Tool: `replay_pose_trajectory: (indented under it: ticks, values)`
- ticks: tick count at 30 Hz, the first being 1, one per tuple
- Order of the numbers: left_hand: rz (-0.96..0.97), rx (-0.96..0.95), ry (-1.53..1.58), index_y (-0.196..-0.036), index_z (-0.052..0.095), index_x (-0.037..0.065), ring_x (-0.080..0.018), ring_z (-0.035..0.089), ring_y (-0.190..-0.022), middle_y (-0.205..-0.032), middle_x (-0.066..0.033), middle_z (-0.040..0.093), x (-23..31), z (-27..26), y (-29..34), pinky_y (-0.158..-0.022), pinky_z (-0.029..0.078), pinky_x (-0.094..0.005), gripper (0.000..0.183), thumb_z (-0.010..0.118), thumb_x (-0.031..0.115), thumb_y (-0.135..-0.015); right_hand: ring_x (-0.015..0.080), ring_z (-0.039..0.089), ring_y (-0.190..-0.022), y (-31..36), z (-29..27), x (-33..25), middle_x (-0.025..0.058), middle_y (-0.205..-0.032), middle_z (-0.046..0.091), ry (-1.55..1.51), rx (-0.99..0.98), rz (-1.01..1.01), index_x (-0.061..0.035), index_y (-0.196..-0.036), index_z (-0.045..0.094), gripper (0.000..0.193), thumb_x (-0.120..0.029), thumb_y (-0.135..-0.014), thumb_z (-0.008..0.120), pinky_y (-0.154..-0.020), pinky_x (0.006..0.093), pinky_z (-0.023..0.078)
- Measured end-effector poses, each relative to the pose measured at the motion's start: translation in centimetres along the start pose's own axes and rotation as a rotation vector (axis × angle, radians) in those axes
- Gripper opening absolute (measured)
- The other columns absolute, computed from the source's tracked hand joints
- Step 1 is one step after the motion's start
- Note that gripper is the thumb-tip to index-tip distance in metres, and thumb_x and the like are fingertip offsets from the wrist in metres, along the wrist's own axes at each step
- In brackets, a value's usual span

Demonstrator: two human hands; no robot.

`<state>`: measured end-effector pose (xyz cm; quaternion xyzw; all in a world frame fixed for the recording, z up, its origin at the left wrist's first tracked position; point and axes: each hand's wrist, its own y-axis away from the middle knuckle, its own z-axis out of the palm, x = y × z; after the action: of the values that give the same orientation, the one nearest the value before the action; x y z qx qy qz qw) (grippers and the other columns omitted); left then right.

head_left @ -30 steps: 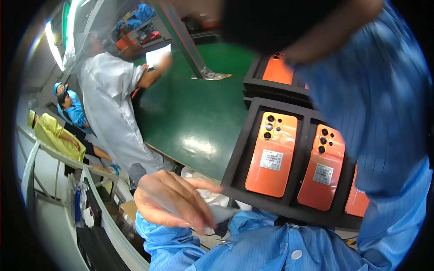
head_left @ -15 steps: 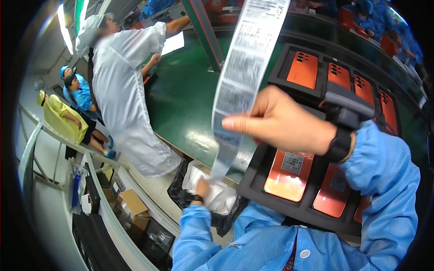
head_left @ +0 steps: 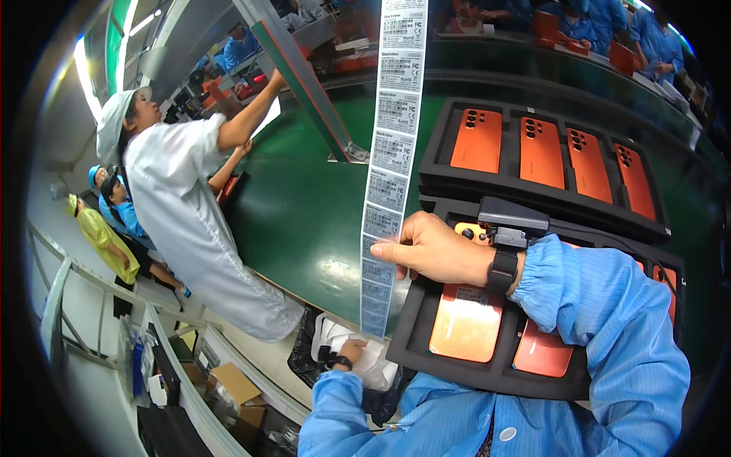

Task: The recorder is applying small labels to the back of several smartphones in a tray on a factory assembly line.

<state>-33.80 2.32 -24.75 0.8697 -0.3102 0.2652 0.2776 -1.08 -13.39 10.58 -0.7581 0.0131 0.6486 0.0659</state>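
A long strip of white printed labels [head_left: 393,152] runs from the top of the view down past the bench edge. My right hand [head_left: 438,247] pinches it between thumb and fingers, above a black foam tray [head_left: 411,344] of orange phones. One phone [head_left: 466,327] lies back-up in the near tray, partly under my wrist. At the strip's lower end, my left hand [head_left: 352,352] is closed with its fingers at the strip's edge; its fingertips are hard to make out. Beneath it sits a black bin bag [head_left: 304,354] with white paper [head_left: 331,332] inside.
A second foam tray [head_left: 510,177] with several orange phones lies behind the near one. A green bench top [head_left: 297,221] extends left, where a person in a white coat [head_left: 190,206] reaches forward. Shelving with a cardboard box [head_left: 234,382] stands lower left.
My right hand has moved down and slightly left with the strip, which now hangs straighter. My left hand has lowered toward the bin bag. The view has shifted, showing more of the phones.
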Motion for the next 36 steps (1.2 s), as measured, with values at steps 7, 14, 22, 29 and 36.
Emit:
replay_pose_trajectory:
  ticks: [7,14,22,29,36]
  values:
    - [0.044,0.344,0.251,-0.091,0.066,-0.002,-0.0164,0.062,-0.080,-0.085,-0.0088,0.067,14.8,-16.1,6.4,-0.072,0.048,-0.0258,0.019,0.053,0.000,-0.077,0.0089,0.059,-0.053,-0.2,-1.3,0.8,0.0036,-0.063,0.060,-0.217,0.067,-0.041,0.0043,-0.077,0.062,0.029,-0.023,-0.086,0.057,-0.047,0.0229,0.045]
    - [0.451,-0.125,0.677,-0.128,0.039,-0.006,-0.0237,0.044,-0.120,-0.125,-0.0165,0.049,27.9,-16.8,7.6,-0.103,0.030,-0.0357,0.077,0.077,0.010,-0.064,0.0071,0.057,-0.053,0.7,-1.6,-1.8,0.0051,-0.069,0.063,-0.486,-0.118,-0.009,0.0015,-0.089,0.062,0.027,-0.025,-0.089,0.056,-0.050,0.0197,0.047]
    - [0.535,-0.667,0.733,-0.083,0.063,-0.012,-0.0310,0.063,-0.078,-0.083,-0.0224,0.065,30.4,-15.5,5.0,-0.076,0.047,-0.0383,0.023,0.058,0.010,-0.077,0.0156,0.060,-0.070,4.4,-8.1,-5.4,0.0076,-0.079,0.062,0.239,-0.151,-0.102,-0.0001,-0.093,0.061,0.039,-0.038,-0.087,0.055,-0.059,0.0284,0.049]
    - [0.670,-0.511,1.108,-0.091,0.057,-0.010,-0.0393,0.059,-0.047,-0.055,-0.0289,0.056,26.3,-15.9,3.8,-0.057,0.051,-0.0490,0.038,0.042,0.025,-0.084,0.0280,0.057,-0.085,15.5,-19.2,-4.3,0.0094,-0.081,0.059,1.699,0.040,0.217,-0.0030,-0.086,0.061,0.035,-0.033,-0.070,0.069,-0.073,0.0394,0.045]
    - [0.458,-0.547,1.174,-0.089,0.053,-0.008,-0.0268,0.052,-0.053,-0.057,-0.0153,0.048,29.6,-14.3,3.1,-0.058,0.052,-0.0464,0.033,0.052,0.022,-0.075,0.0253,0.053,-0.087,21.2,-21.5,1.5,0.0071,-0.086,0.056,1.499,0.304,0.173,-0.0068,-0.090,0.054,0.037,-0.031,-0.068,0.072,-0.077,0.0369,0.039]
